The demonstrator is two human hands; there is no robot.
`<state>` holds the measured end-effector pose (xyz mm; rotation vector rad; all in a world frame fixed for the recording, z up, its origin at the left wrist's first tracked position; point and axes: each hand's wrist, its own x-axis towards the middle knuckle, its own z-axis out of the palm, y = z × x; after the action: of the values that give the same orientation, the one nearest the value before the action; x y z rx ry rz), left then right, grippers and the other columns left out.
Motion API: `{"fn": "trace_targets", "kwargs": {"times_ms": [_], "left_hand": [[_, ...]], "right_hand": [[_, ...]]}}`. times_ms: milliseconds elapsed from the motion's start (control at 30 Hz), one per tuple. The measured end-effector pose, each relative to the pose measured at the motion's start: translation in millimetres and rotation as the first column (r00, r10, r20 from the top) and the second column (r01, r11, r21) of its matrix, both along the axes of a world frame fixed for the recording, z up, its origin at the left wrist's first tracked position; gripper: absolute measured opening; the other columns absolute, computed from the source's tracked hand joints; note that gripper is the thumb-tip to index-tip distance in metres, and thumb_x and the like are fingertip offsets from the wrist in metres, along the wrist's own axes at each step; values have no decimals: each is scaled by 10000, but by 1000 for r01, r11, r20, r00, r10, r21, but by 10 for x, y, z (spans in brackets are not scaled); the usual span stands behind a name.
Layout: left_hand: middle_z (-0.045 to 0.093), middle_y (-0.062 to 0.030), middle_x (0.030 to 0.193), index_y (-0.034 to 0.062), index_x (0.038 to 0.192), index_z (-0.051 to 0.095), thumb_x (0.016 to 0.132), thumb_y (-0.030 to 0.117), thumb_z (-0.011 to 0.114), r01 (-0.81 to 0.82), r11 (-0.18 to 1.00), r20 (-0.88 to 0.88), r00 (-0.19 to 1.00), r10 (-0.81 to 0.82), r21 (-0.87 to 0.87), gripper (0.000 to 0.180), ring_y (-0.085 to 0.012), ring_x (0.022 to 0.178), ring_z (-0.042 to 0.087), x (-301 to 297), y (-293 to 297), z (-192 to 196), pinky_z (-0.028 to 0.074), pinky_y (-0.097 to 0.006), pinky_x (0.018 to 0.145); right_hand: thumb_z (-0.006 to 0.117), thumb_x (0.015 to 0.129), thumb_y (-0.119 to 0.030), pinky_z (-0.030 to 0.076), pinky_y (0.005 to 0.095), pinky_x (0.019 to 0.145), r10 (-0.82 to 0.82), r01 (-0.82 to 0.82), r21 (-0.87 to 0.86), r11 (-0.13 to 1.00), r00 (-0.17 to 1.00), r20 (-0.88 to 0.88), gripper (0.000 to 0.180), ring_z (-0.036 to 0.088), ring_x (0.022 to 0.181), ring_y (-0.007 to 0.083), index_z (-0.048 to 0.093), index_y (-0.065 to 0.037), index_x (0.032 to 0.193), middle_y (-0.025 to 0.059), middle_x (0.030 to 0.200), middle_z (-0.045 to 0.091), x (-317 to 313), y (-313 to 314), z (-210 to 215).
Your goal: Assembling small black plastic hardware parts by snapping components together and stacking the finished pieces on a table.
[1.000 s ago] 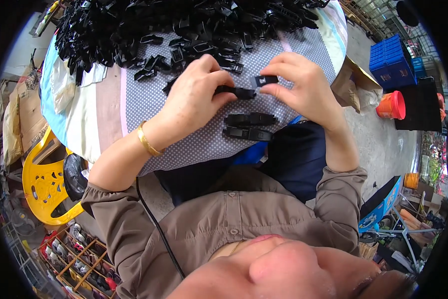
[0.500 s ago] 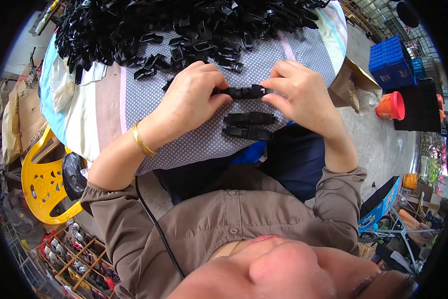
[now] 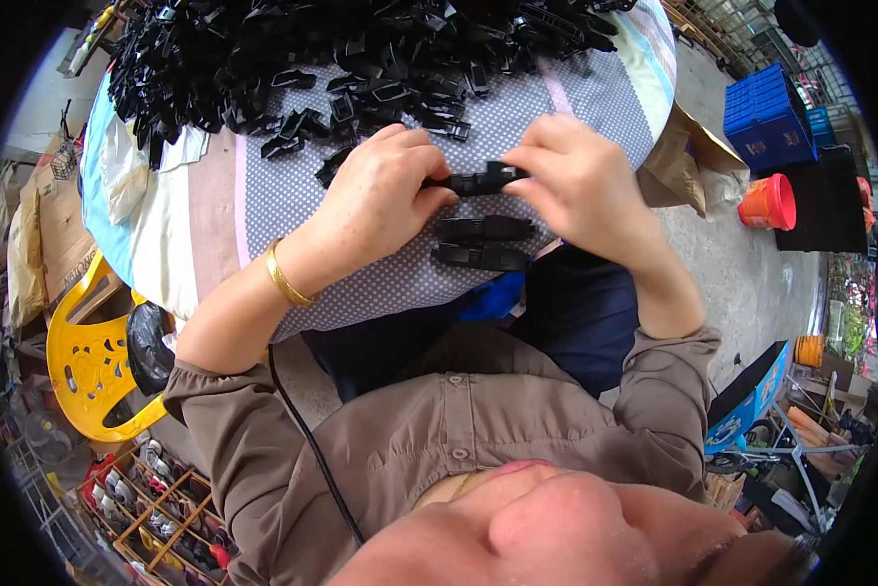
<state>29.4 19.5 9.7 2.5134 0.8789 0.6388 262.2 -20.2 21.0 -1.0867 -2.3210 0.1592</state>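
Observation:
Between my two hands, just above the table's near side, is a long black plastic part (image 3: 471,185). My left hand (image 3: 385,186) is closed, pinching its left end between thumb and fingers. With thumb and forefinger my right hand (image 3: 568,181) grips the other end, where a small raised tab shows. Two similar black plastic pieces (image 3: 486,230) lie one below the other on the cloth, closer to me. A large heap of black plastic parts (image 3: 263,68) covers the far side of the table, and a few loose ones lie near my left hand.
A dotted grey and striped cloth (image 3: 292,283) covers the round table. At left stands a yellow plastic chair (image 3: 72,366) with a black bag (image 3: 149,347). To the right are a red bucket (image 3: 768,202), a blue crate (image 3: 766,115) and a cardboard box (image 3: 688,166).
My right hand has shifted slightly left along the black part, and its tab end now sits differently between the fingers. My left hand keeps its grip.

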Motion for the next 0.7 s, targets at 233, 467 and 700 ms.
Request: {"fn": "trace_targets", "kwargs": {"times_ms": [233, 467, 700], "left_hand": [[618, -91, 788, 3, 778, 660, 696, 101, 766, 1, 1000, -12, 1000, -2, -31, 166, -280, 834, 582, 11, 17, 7, 493, -374, 743], [608, -98, 781, 7, 769, 653, 680, 87, 765, 77, 996, 22, 997, -76, -44, 164, -283, 820, 580, 14, 43, -13, 484, -389, 721], [597, -96, 787, 8, 785, 639, 697, 94, 759, 199, 965, 42, 980, -195, -170, 172, -283, 813, 582, 16, 39, 13, 484, -381, 714]], "right_hand": [[749, 699, -130, 476, 362, 667, 17, -14, -42, 999, 997, 73, 213, 586, 780, 277, 666, -9, 854, 89, 805, 570, 75, 22, -10], [741, 687, -90, 476, 356, 668, 108, -107, -43, 993, 994, 24, 204, 577, 773, 274, 666, -2, 855, 93, 789, 561, -112, 118, -106], [743, 800, -118, 479, 283, 628, 30, -91, -276, 957, 976, -218, 239, 607, 717, 161, 698, -49, 1025, 69, 955, 669, 323, 558, -277]]}}
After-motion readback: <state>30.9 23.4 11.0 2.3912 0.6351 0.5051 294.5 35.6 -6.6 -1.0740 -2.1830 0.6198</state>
